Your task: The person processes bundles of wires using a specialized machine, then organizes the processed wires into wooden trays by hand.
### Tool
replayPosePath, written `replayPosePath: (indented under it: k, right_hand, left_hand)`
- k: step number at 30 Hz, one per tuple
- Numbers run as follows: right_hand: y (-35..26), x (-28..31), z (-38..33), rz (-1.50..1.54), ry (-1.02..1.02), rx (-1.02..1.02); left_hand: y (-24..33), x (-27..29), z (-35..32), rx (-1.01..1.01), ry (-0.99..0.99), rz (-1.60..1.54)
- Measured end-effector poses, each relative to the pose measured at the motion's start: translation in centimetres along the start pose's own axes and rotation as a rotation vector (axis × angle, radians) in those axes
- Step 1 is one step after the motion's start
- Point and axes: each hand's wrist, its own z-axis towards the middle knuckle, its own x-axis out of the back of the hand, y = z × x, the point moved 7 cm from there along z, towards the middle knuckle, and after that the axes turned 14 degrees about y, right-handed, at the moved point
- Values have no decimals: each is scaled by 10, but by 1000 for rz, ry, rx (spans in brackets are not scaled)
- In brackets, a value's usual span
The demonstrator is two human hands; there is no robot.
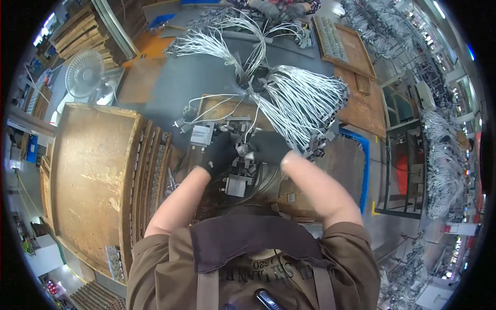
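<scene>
Both my hands wear dark gloves and meet over a small metal fixture (241,150) on the workbench. My left hand (219,151) is at its left side, fingers bent in toward the middle; whatever they pinch is hidden. From the right, my right hand (268,146) reaches in with fingers drawn together, partly blurred, and what they hold is too small to make out. A white cable (254,121) runs down toward the fingertips. Just beyond the hands lies a large tied bundle of white cables (299,98) with dark connectors at its ends.
A grey metal box (201,134) stands left of the fixture, another metal block (236,186) nearer me. Stacked wooden trays (93,170) fill the left, beside a white fan (85,75). A blue-rimmed tray (366,160) is at right. Another person's gloved hands (279,9) work across the bench.
</scene>
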Motion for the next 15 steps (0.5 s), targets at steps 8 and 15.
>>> replayPosePath:
  k: [8,15]
  right_hand:
    - [169,72,-66,-498,-144,-410]
    - [192,101,-46,-4,223,-513]
  left_hand:
    - [82,96,-88,-44,201,-218]
    - [73,253,-203,398,394,-483]
